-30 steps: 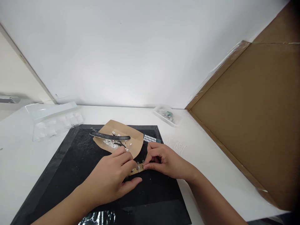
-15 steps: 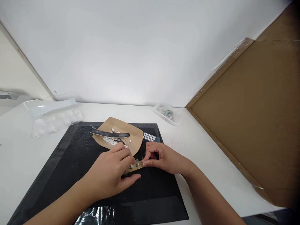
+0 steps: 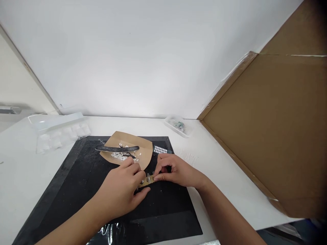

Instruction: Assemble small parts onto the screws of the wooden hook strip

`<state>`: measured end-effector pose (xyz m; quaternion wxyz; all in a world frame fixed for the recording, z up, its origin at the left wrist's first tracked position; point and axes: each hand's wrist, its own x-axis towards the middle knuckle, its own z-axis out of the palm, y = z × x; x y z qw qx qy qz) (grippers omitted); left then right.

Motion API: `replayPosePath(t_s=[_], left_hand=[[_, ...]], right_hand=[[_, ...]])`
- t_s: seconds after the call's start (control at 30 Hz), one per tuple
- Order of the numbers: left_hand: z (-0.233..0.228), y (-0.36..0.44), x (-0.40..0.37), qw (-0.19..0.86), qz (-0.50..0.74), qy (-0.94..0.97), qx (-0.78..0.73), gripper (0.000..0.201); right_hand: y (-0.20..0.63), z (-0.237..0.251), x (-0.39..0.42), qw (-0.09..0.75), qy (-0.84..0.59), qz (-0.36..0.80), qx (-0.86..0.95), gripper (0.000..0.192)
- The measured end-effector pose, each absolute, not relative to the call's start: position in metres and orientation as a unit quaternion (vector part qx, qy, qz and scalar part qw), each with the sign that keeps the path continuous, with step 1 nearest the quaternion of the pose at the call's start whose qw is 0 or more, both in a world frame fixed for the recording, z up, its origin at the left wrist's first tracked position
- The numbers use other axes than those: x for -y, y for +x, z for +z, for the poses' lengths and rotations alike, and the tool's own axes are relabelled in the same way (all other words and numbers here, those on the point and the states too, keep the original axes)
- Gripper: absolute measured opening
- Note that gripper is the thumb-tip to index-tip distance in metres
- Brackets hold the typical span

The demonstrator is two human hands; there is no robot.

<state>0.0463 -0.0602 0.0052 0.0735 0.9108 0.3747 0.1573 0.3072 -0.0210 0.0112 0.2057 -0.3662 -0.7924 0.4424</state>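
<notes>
On the black mat (image 3: 76, 190), both hands' fingertips pinch a brown strip (image 3: 147, 180)

Black mat (image 3: 76, 190) on white table (image 3: 20, 170); clear plastic tray (image 3: 60, 131) far left; cardboard sheet (image 3: 270, 129) leaning right.

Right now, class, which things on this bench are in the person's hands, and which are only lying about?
In hand:
left hand
right hand
small tan strip pinched between them

Lying about:
dark file
brown paper with white bits
dotted sheet
clear tray
small dish
cardboard
</notes>
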Motion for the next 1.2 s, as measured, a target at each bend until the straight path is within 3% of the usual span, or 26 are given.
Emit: replayPosePath(t_s=[0.27, 0.37, 0.67, 0.87, 1.2], left_hand=[[-0.001, 0.051, 0.064, 0.080, 0.149, 0.909, -0.382, 0.006], [-0.003, 0.051, 0.064, 0.084, 0.152, 0.906, -0.387, 0.011], [-0.004, 0.053, 0.063, 0.078, 0.174, 0.900, -0.393, 0.017], [-0.009, 0.053, 0.066, 0.074, 0.191, 0.898, -0.388, 0.014], [-0.008, 0.056, 0.067, 0.096, 0.191, 0.889, -0.405, 0.012]], right_hand=[[0.319, 0.014, 0.016, 0.301, -0.382, 0.400, 0.777, 0.022], [0.323, 0.016, 0.015, 0.330, -0.400, 0.358, 0.776, 0.024], [0.313, 0.003, 0.020, 0.275, -0.395, 0.348, 0.804, 0.034], [0.312, -0.003, 0.024, 0.298, -0.348, 0.338, 0.822, 0.064], [0.303, 0.014, 0.037, 0.257, -0.384, 0.348, 0.816, 0.064]])
